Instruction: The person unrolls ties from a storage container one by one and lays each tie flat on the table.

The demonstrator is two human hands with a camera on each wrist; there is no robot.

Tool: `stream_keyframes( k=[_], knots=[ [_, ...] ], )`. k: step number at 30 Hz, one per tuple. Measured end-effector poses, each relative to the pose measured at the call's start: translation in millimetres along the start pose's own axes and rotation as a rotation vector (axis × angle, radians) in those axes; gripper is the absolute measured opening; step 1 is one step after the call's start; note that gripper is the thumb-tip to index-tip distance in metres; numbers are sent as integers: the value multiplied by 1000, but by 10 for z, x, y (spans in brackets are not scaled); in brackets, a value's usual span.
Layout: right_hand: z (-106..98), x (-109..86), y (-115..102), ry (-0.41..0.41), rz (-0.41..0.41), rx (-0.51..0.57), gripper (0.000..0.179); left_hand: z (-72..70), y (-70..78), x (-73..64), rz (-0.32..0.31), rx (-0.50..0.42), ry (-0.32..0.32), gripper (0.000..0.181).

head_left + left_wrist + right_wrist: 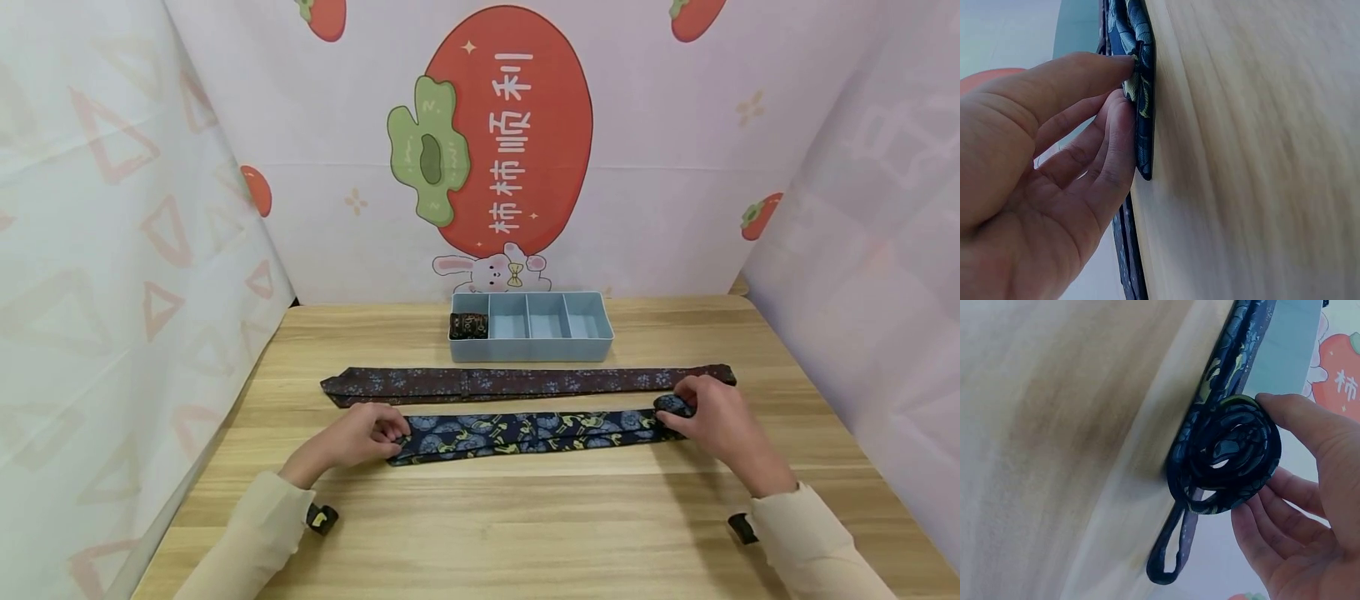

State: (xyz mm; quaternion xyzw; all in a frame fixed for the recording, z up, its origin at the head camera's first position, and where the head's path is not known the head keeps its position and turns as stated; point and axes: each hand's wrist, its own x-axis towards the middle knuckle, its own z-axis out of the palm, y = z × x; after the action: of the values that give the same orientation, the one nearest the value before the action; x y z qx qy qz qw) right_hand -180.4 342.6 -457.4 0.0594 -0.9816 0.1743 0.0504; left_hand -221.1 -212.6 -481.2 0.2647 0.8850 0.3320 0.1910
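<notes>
A navy patterned necktie (510, 433) with blue and yellow figures lies lengthwise on the table, its right end wound into a coil (1235, 450). My right hand (716, 421) grips that coil between thumb and fingers; loops of the roll show in the right wrist view. At the other end, my left hand (360, 435) holds the wide tip with thumb and bent fingertips, and the pointed corner (1145, 165) sticks out past the fingers. Just behind lies a dark maroon necktie (495, 383) with small blue flowers, stretched out flat.
A light blue box (532, 349) with several compartments stands at the back; its leftmost one contains a rolled dark tie (468, 326). Patterned cloth (645, 225) hangs behind and at both sides of the wooden table (510, 533).
</notes>
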Motion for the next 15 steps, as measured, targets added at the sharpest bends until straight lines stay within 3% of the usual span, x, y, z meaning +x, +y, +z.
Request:
stream_keyframes(
  k=[6,15],
  knots=[
    [-29,-26,30,0,19,49,41,-49,-31,-70,-4,2,2,20],
    [-151,-20,155,-35,124,103,43,-106,-80,-124,-2,-4,-11,20]
  ],
)
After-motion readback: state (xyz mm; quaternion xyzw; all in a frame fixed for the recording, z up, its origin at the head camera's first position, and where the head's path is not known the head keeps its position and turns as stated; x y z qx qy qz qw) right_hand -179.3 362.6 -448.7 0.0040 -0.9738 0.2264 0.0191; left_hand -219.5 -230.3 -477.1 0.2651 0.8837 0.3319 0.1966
